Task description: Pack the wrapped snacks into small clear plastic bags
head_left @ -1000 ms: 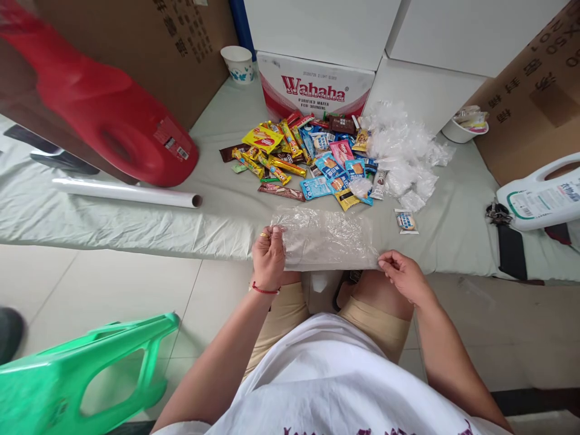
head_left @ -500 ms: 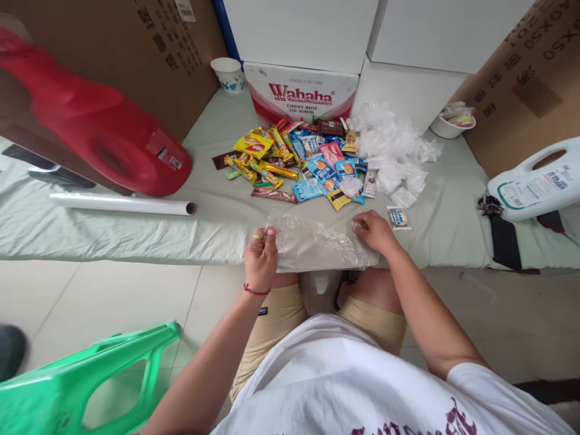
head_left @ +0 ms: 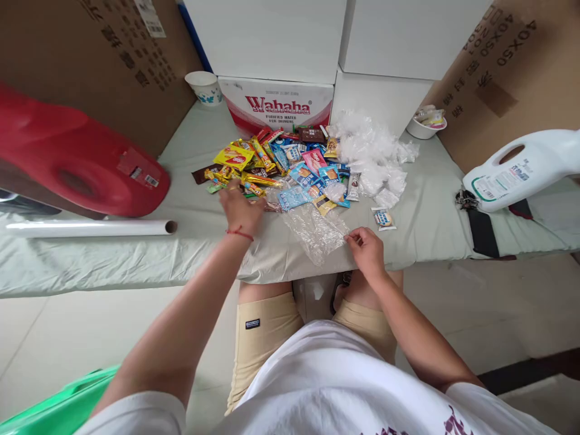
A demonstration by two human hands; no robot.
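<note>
A crinkled clear plastic bag (head_left: 317, 235) lies spread on the cloth-covered surface, its far side against the snack packets. My right hand (head_left: 366, 248) pinches the bag's right corner between thumb and fingers. My left hand (head_left: 241, 211) is over the left front of the pile, beside yellow snack packets (head_left: 235, 156) and a brown wrapper. Its fingers are blurred and partly hidden, so what they grip, if anything, is unclear. Blue biscuit packets (head_left: 294, 198) lie just beyond the bag. A single small wrapped biscuit (head_left: 383, 219) rests apart, to the right of my right hand.
Behind the snacks stands a Wahaha carton (head_left: 281, 106), with a heap of clear plastic bags (head_left: 367, 145) at its right. A red jug (head_left: 86, 163) and a white roll (head_left: 90, 228) lie left. A white detergent bottle (head_left: 512, 175) is at right; a green stool (head_left: 63, 402) is below.
My left hand has moved forward and left from the bag's near left edge to the snack pile. The bag has shifted toward the packets, while my right hand keeps hold of its right end.
</note>
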